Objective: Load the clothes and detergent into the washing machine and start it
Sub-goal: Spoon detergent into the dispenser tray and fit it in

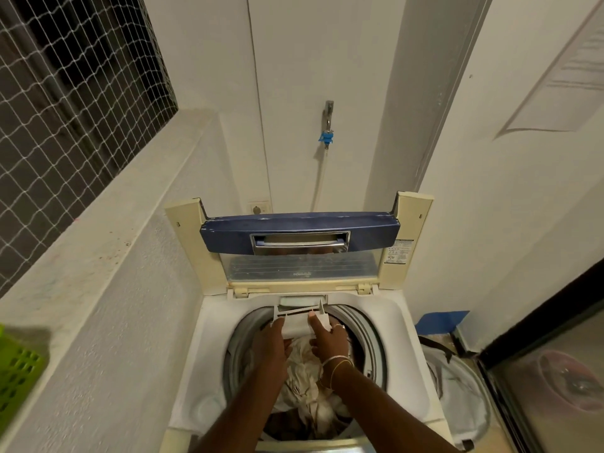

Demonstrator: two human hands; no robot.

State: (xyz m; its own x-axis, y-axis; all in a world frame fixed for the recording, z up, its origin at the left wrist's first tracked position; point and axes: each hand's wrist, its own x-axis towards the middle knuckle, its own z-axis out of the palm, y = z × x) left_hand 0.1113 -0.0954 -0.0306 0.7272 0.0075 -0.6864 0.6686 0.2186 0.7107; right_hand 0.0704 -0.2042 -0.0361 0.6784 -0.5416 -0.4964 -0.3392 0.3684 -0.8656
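Gripping a white detergent drawer (pixel 302 323) at the back rim of the washing machine (pixel 397 325), pulled out over the drum opening: left hand (pixel 274 342) on its left edge, fingers curled beneath and hidden; right hand (pixel 330 336) on its right side, thumb (pixel 314 321) pressed on top, fingers wrapped around the far edge. Below the wrists, pale crumpled clothes (pixel 305 384) piled in the drum. Behind, standing upright, the folded lid (pixel 300 238) with blue band and metal handle. Higher on the wall, a tap (pixel 327 125) with blue fitting and hose. At far left, a green basket (pixel 16 377) on the ledge.
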